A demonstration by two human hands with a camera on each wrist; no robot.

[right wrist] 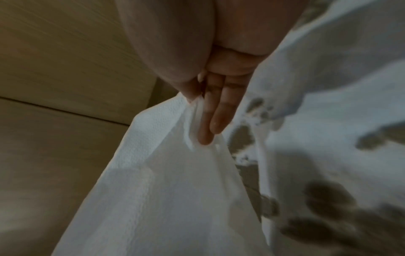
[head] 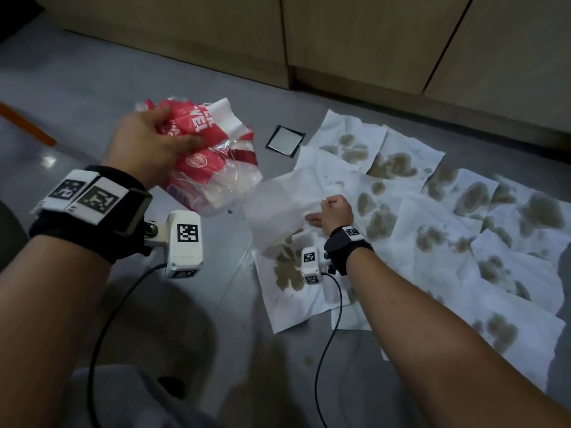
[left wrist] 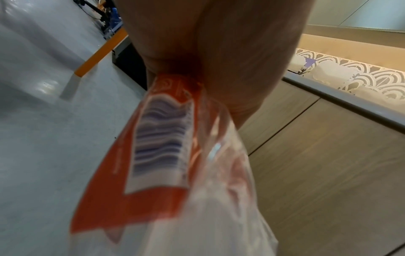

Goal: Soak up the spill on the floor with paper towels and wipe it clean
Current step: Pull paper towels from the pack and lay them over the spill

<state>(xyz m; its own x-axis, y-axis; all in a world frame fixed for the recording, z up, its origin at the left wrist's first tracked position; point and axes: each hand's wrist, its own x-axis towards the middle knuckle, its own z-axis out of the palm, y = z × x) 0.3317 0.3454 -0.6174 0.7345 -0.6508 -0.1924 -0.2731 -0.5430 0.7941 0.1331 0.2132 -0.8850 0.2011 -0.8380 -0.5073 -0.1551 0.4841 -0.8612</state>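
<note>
My left hand (head: 154, 140) grips a crumpled red-and-clear paper towel pack (head: 216, 168) above the grey floor; its barcode side fills the left wrist view (left wrist: 162, 142). My right hand (head: 335, 210) pinches a clean white paper towel sheet (head: 278, 208) by its edge, thumb against fingers (right wrist: 210, 121), and holds it over the laid towels. Several white paper towels (head: 432, 217) lie spread on the floor to the right, blotched with brown soaked spill (head: 377, 217). A small brown drop (head: 309, 359) sits on bare floor near me.
Wooden cabinet fronts (head: 355, 41) run along the back. A square floor drain (head: 285, 140) lies between the pack and the towels. An orange-tipped bar (head: 24, 123) lies at far left. Wrist camera cables (head: 327, 335) hang by my arms.
</note>
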